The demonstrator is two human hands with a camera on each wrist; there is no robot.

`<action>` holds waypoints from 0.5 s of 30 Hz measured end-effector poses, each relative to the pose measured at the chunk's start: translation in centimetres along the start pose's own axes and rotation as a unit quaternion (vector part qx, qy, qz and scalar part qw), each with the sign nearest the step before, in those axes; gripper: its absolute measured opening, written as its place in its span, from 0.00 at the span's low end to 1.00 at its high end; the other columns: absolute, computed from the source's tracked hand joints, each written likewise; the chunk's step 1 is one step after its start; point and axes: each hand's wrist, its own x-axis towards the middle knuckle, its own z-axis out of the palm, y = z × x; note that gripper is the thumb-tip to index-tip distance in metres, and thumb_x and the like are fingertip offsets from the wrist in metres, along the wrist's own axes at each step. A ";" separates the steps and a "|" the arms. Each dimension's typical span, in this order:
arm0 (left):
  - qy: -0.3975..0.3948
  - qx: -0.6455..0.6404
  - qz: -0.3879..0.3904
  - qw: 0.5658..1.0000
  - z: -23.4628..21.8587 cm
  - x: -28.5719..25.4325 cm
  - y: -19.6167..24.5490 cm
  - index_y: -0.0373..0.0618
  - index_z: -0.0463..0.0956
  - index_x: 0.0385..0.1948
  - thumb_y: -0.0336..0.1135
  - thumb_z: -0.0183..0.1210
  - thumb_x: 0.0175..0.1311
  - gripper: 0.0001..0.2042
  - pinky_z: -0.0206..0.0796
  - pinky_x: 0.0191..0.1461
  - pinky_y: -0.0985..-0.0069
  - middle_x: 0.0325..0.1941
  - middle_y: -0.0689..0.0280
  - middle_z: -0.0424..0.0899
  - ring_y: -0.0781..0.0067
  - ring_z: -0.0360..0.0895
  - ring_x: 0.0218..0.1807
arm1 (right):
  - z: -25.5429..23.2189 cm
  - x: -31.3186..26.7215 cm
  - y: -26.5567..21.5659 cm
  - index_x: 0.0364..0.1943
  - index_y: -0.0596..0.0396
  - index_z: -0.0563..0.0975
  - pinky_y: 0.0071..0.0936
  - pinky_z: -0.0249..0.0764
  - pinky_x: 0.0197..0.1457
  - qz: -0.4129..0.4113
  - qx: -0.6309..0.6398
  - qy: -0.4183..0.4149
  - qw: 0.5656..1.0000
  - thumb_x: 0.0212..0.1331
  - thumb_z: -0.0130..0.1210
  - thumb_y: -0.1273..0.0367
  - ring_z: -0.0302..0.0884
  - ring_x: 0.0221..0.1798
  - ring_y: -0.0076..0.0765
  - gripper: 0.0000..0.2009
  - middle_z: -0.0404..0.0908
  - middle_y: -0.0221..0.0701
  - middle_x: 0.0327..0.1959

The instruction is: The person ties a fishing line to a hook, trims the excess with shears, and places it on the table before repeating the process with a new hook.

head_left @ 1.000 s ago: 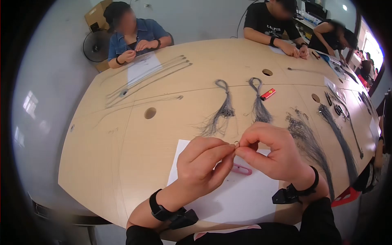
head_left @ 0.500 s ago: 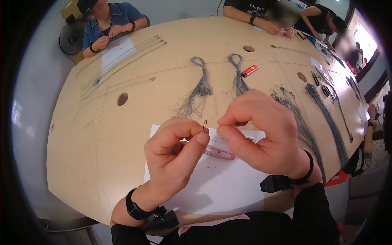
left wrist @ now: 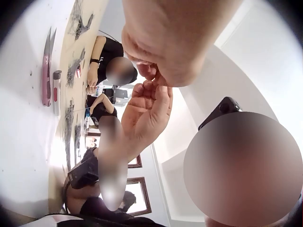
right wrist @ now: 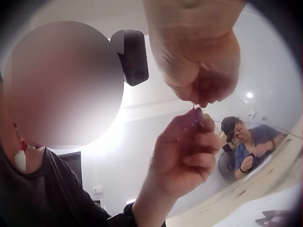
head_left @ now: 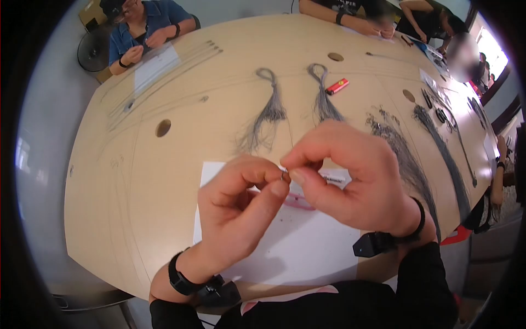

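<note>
In the head view my left hand (head_left: 233, 211) pinches a small metal fish hook (head_left: 282, 176) between thumb and index finger, over the white paper (head_left: 296, 255). My right hand (head_left: 353, 175) meets it from the right, thumb and index finger pinched at the hook; what looks like thin line there is mostly hidden by the fingertips. Both wrist views show the two sets of fingertips close together. Under the hands lie pink thread snips (left wrist: 46, 80), beside a white and red cutter (left wrist: 56, 92).
Two looped bundles of grey line (head_left: 272, 96) (head_left: 319, 90) lie ahead, with a red lighter (head_left: 337, 86). Loose bundles with hooks (head_left: 402, 148) (head_left: 444, 145) and black-handled scissors (head_left: 441, 115) are on the right. Long strands (head_left: 181, 77) stretch far left. Other people sit across the table.
Half a second ago the hands stood apart with the hook upright in the left fingers. Now the right fingertips have come left onto the hook. The head view has shifted since the first frame.
</note>
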 end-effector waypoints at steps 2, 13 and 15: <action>-0.004 -0.037 -0.042 0.998 0.1 -0.2 0.2 0.36 0.69 0.29 0.20 0.49 0.51 0.04 0.59 0.31 0.87 0.30 0.66 0.72 0.84 0.66 0.31 | 0.0 -0.1 0.0 0.26 0.60 0.74 0.18 0.65 0.27 -0.005 0.006 -0.004 1.000 0.39 0.50 0.80 0.70 0.23 0.26 0.07 0.73 0.32 0.23; 0.002 -0.024 -0.049 0.999 0.1 -0.2 -0.2 0.38 0.69 0.25 0.21 0.50 0.50 0.02 0.57 0.27 0.90 0.28 0.69 0.72 0.87 0.65 0.28 | 0.7 -0.7 -0.1 0.25 0.59 0.73 0.16 0.65 0.26 0.059 0.033 0.000 0.998 0.38 0.51 0.79 0.68 0.21 0.22 0.06 0.72 0.30 0.20; 0.009 0.011 -0.037 0.999 0.0 -0.1 -0.4 0.39 0.68 0.24 0.22 0.51 0.49 0.02 0.56 0.25 0.90 0.27 0.69 0.72 0.87 0.65 0.28 | 0.8 -0.8 -0.1 0.25 0.60 0.73 0.15 0.65 0.26 0.064 0.027 -0.012 0.998 0.39 0.50 0.79 0.68 0.21 0.21 0.06 0.72 0.30 0.20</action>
